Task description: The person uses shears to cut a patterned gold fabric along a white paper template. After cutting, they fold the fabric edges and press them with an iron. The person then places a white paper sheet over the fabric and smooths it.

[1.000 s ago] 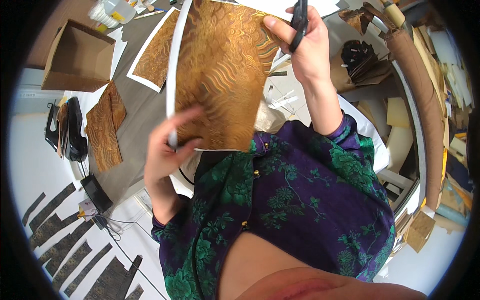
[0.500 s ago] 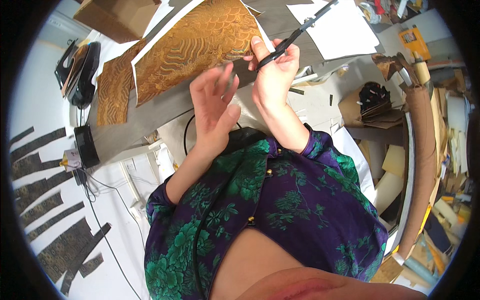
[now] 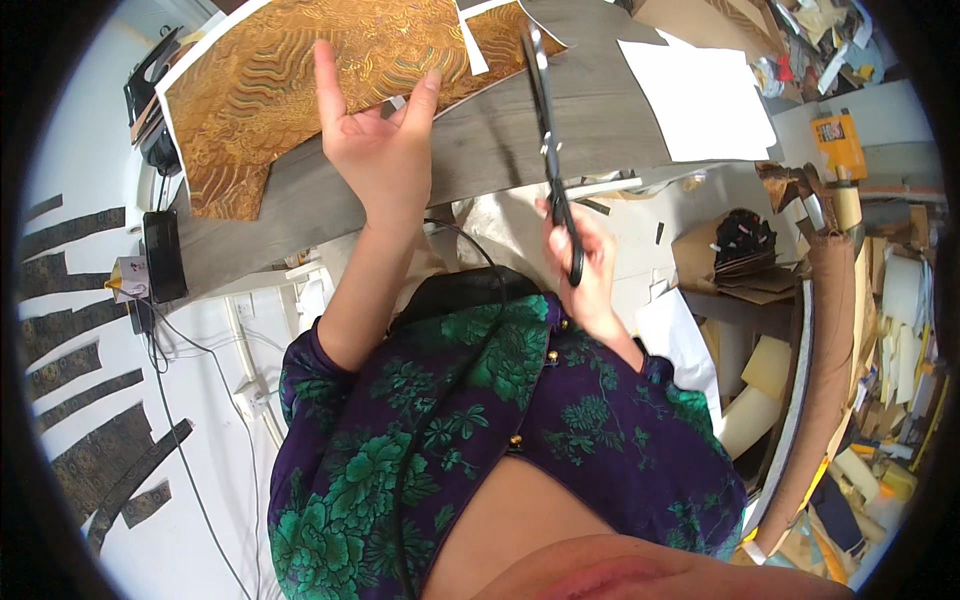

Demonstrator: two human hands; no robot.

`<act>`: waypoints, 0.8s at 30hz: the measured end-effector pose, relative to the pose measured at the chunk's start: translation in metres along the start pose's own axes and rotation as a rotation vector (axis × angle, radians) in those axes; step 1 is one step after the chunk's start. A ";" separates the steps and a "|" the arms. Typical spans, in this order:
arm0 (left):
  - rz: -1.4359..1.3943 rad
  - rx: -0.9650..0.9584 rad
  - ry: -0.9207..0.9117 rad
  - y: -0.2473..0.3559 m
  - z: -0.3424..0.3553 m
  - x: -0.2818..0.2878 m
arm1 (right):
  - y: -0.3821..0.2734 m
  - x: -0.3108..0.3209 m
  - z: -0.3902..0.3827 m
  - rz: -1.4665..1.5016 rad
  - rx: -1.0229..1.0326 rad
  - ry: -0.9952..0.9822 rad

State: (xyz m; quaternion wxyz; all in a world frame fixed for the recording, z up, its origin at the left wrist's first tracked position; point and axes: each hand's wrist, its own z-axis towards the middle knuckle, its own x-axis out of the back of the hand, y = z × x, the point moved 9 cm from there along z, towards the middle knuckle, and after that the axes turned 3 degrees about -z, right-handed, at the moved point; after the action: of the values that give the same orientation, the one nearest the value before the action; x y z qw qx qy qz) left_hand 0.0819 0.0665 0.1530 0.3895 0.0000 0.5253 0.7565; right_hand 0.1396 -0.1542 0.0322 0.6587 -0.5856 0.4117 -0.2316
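Note:
A gold-brown patterned fabric piece (image 3: 260, 80) with white edges lies over the far left of the grey table. My left hand (image 3: 378, 160) is at its near edge, thumb and one long finger on the patterned face. The other fingers go out of sight at the edge, and the hand appears to grip the fabric there. My right hand (image 3: 588, 255) is wrapped round the handles of black-handled scissors (image 3: 549, 150), in front of the table edge. Their blades point away from me, close together, right of a second gold-brown piece (image 3: 500, 42).
White paper sheets (image 3: 700, 100) lie on the grey table (image 3: 600, 80) at the right. A brown fabric roll (image 3: 825, 350) stands beside heaped scraps at far right. Dark patterned strips (image 3: 100, 460) lie on the white surface at left, near black cables (image 3: 190, 460).
My right hand has let go of the fabric and drawn back toward me, turning the scissors to point away. My left hand has moved forward onto the fabric, which has shifted left.

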 end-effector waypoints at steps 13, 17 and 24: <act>-0.064 -0.172 0.057 0.016 -0.007 -0.014 | -0.002 -0.037 -0.010 0.153 0.026 -0.195; -0.057 -0.206 0.055 0.014 -0.009 -0.014 | 0.000 -0.035 -0.011 0.165 0.000 -0.169; -0.059 -0.230 0.056 0.017 -0.012 -0.017 | 0.000 -0.032 -0.012 0.147 0.030 -0.149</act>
State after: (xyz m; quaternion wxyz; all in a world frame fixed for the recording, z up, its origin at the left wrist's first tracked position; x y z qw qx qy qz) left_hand 0.0790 0.0446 0.1677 0.3943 -0.0812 0.4457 0.7996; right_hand 0.1117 -0.1358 0.0410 0.7113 -0.5596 0.4000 -0.1445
